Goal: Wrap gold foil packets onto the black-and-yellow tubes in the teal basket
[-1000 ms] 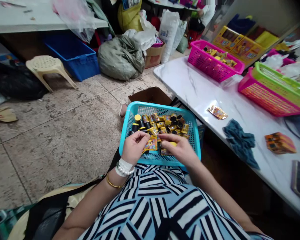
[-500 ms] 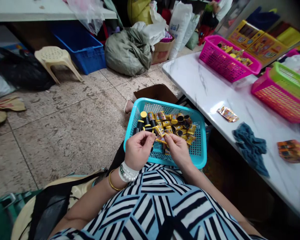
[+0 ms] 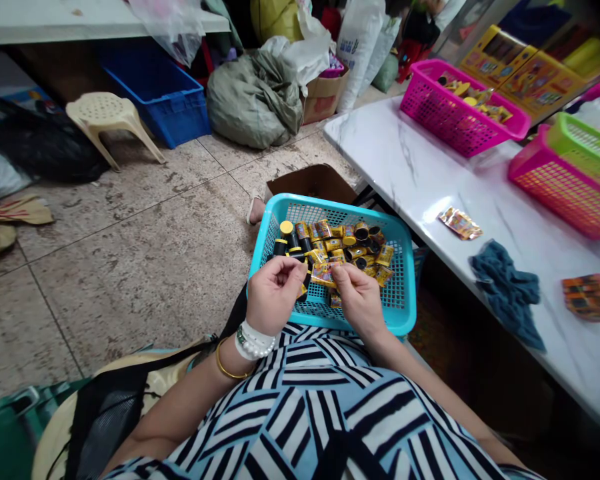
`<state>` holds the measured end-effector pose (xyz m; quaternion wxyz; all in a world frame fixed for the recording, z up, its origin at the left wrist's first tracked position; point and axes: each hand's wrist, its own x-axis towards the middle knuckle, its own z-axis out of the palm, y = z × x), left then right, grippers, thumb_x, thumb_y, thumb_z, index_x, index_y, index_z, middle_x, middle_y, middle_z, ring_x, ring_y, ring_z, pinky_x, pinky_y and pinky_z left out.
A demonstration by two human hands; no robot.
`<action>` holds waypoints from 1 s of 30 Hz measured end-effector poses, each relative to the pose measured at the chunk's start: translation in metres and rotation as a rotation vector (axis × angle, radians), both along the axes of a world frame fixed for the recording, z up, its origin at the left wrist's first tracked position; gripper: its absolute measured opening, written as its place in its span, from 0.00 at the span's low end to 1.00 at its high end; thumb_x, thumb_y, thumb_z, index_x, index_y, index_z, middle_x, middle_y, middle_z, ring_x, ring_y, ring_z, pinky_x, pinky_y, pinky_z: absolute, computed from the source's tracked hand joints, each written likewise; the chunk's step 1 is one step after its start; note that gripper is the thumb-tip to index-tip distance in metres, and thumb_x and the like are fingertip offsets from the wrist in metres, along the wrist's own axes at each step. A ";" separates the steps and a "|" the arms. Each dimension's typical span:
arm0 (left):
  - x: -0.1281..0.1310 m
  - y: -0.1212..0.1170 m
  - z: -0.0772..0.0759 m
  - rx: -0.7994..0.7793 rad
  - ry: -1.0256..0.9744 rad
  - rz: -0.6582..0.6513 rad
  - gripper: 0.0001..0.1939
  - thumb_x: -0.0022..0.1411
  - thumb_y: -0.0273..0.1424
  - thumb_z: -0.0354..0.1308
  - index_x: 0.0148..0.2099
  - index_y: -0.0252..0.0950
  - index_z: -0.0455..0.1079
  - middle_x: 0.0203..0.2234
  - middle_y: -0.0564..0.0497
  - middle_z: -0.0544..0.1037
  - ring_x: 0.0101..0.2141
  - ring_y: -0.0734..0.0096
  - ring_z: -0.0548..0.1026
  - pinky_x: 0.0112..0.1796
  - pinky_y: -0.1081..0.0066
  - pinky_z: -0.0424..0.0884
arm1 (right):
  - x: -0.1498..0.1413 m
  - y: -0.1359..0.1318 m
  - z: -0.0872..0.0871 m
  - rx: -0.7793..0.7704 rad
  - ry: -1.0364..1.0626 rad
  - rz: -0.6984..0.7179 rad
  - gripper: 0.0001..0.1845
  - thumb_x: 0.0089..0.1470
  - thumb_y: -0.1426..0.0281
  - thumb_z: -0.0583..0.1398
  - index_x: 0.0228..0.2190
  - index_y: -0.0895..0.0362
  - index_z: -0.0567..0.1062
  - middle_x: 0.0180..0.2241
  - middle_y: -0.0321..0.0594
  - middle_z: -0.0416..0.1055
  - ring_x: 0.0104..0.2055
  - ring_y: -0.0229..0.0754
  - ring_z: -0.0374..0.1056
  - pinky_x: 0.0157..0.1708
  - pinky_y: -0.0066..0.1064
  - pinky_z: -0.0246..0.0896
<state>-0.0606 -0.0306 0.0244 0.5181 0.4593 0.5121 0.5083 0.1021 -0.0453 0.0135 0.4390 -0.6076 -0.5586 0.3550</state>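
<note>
Stool (image 3: 103, 109) near blue crate (image 3: 185, 115) | olive sack (image 3: 250, 103) on floor (image 3: 130, 260) | teal cloth (image 3: 506, 288) crumpled

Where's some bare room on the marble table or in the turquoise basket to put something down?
The marble table is bare between its far corner, the farther magenta basket and the foil packet. The turquoise basket shows bare mesh between the right hand and its right wall; small yellow containers crowd its middle.

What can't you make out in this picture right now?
All in the head view:
- Whether the left hand pinches anything: its own fingers hide it.
- One end of the packet: covered by the right hand; its print is too small.
- Most of the carton: behind the teal basket.
- The green basket's far end: cut off by the right edge.
</note>
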 end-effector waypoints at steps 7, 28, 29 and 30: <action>0.000 0.002 -0.001 -0.162 -0.122 -0.102 0.17 0.56 0.45 0.63 0.32 0.34 0.77 0.16 0.56 0.68 0.17 0.79 0.62 0.19 0.77 0.59 | 0.000 -0.002 -0.001 0.094 -0.003 0.010 0.24 0.64 0.58 0.55 0.19 0.55 0.63 0.22 0.33 0.56 0.27 0.38 0.52 0.30 0.32 0.50; 0.001 0.003 -0.007 -0.168 -0.243 0.040 0.15 0.53 0.39 0.68 0.39 0.37 0.72 0.26 0.55 0.75 0.21 0.81 0.67 0.23 0.78 0.66 | 0.000 -0.003 -0.007 0.198 -0.171 0.016 0.21 0.64 0.64 0.55 0.19 0.55 0.65 0.21 0.33 0.59 0.26 0.37 0.56 0.29 0.32 0.50; 0.001 0.002 -0.007 -0.153 -0.202 0.032 0.14 0.54 0.40 0.67 0.37 0.36 0.73 0.25 0.55 0.74 0.21 0.80 0.67 0.23 0.78 0.66 | 0.001 -0.002 -0.007 0.202 -0.167 0.009 0.22 0.64 0.64 0.55 0.19 0.55 0.63 0.20 0.33 0.58 0.26 0.37 0.55 0.29 0.32 0.50; 0.001 0.002 -0.006 -0.138 -0.157 0.013 0.13 0.55 0.40 0.66 0.35 0.36 0.73 0.24 0.55 0.74 0.21 0.79 0.68 0.23 0.77 0.66 | 0.001 -0.002 -0.007 0.206 -0.164 0.007 0.23 0.65 0.64 0.55 0.18 0.54 0.62 0.20 0.33 0.57 0.25 0.37 0.54 0.29 0.32 0.49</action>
